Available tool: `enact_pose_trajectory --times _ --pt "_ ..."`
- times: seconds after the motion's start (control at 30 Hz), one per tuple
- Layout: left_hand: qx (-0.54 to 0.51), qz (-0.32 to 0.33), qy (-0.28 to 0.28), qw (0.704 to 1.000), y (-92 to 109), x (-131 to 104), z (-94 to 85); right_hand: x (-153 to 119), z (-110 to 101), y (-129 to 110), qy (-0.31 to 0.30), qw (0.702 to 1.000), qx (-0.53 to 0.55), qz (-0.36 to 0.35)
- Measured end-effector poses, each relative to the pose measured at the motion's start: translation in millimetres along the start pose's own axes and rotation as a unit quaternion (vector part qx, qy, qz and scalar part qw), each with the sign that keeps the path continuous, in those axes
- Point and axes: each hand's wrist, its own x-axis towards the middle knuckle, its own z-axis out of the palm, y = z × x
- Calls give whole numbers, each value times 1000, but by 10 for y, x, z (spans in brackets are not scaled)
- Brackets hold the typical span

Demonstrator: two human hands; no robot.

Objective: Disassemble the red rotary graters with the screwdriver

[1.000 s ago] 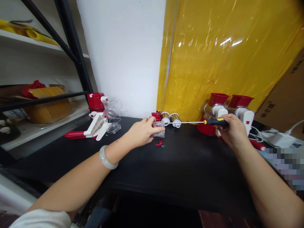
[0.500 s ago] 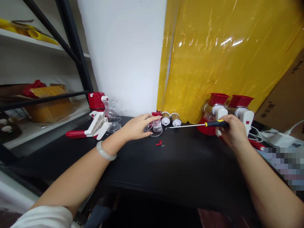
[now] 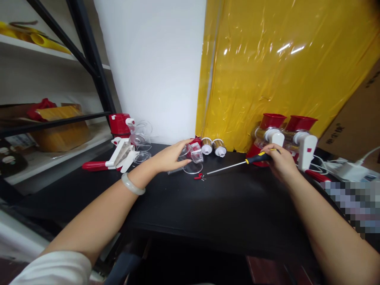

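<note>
My left hand (image 3: 170,157) curves around a clear plastic housing (image 3: 196,153), thumb in front and fingers behind, partly hiding it. In my right hand (image 3: 280,158) is a screwdriver (image 3: 252,159) with a black and yellow handle. Its metal tip points left and down, close to a small red part (image 3: 198,176) and several tiny screws (image 3: 203,179) on the black table (image 3: 225,209). Two grater drums (image 3: 219,148) with white ends lie behind the housing, beside another red piece (image 3: 196,141).
Two red-and-white rotary graters (image 3: 307,146) stand at the right, near white cables and a power strip (image 3: 352,171). On the left are a white crank arm with a red handle (image 3: 95,166), clear parts (image 3: 142,136) and a red base (image 3: 118,124). A black metal rack (image 3: 89,51) borders the left.
The screwdriver tip has swung down toward the tiny screws as my right hand shifted slightly left. My left hand stays at the clear housing, moved a little left and tilted.
</note>
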Motion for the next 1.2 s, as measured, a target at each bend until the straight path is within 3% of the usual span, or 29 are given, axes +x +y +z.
enact_pose_trajectory --times 0.37,0.63,0.8,0.93,1.2 --pt "38 14 18 999 60 13 31 12 -25 19 -8 1000 -16 23" --pt "105 49 180 977 437 41 63 17 -16 -11 23 997 51 43" --pt "108 47 117 986 639 20 198 -19 22 -92 30 996 75 36" --pt "108 21 61 992 627 10 269 -37 52 -130 22 996 84 34" --pt "119 28 17 992 667 10 284 -28 43 -142 27 994 100 41"
